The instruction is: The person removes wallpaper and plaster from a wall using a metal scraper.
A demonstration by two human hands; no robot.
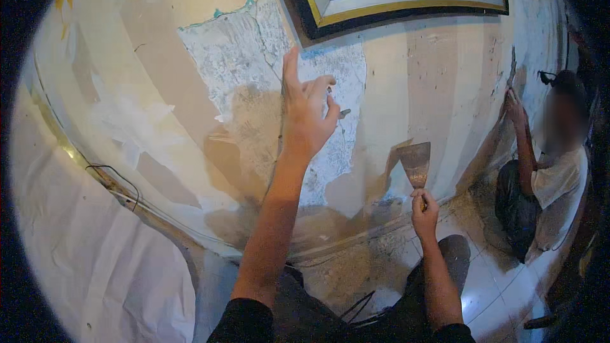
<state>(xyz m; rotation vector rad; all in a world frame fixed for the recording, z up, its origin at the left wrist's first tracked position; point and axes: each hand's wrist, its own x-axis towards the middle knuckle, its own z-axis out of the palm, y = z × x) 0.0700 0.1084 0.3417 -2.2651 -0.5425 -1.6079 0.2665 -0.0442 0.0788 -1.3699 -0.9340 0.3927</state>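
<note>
My left hand [307, 114] is raised against the wall, in front of a bare grey-white patch [229, 44] where paint has come off. One finger points up and the others are bent but apart; I see nothing held. A small grey flake [344, 114] shows just beside its thumb. Lower and to the right, my right hand [425, 211] grips the handle of a wide scraper [416, 162], its rusty blade pointing up, near the wall. Whether the blade touches the wall I cannot tell.
A framed mirror or picture [406, 16] hangs above the patch. At the right a person [553, 171] crouches with a hand on the wall. A pale sheet [114, 267] covers something at the left. Thin cables [136, 194] run along the wall base above a tiled floor [502, 286].
</note>
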